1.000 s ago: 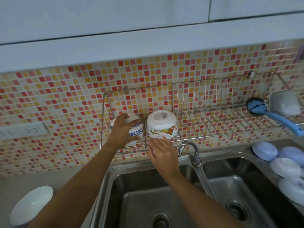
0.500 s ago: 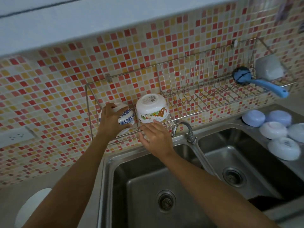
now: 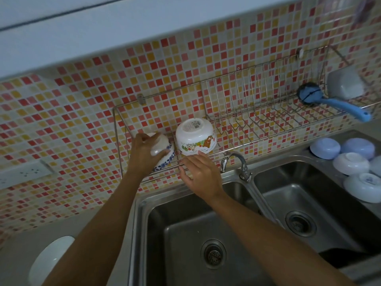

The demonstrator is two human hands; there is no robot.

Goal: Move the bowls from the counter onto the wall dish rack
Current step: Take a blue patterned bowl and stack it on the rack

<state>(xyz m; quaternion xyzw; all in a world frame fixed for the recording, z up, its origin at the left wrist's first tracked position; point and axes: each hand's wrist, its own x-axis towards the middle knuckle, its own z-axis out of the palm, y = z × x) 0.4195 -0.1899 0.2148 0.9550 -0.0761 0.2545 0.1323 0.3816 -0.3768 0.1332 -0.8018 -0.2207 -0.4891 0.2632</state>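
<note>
Left hand (image 3: 144, 153) wraps a blue-patterned bowl (image 3: 162, 149), fingers over its upturned base, bowl tipped on its side at the left end of the wall dish rack (image 3: 237, 112). Bowl touches the rack floor wires; whether weight is fully on the rack, cannot tell

Right hand (image 3: 201, 174) is spread flat and holds nothing, fingertips just below the rim of the cartoon-print bowl (image 3: 195, 136), which sits upside down on the rack just right of the blue-patterned one. Contact with the rim uncertain

Remaining bowls (image 3: 348, 162) lie inverted in a cluster on the counter beyond the right sink basin (image 3: 305, 203), well apart from both hands

Key relation: the cluster lies to the right, on the empty hand's side, so the right hand is judged nearer. Free rack wires lie right of the seated pair, toward the blue brush (image 3: 329, 102)
</note>
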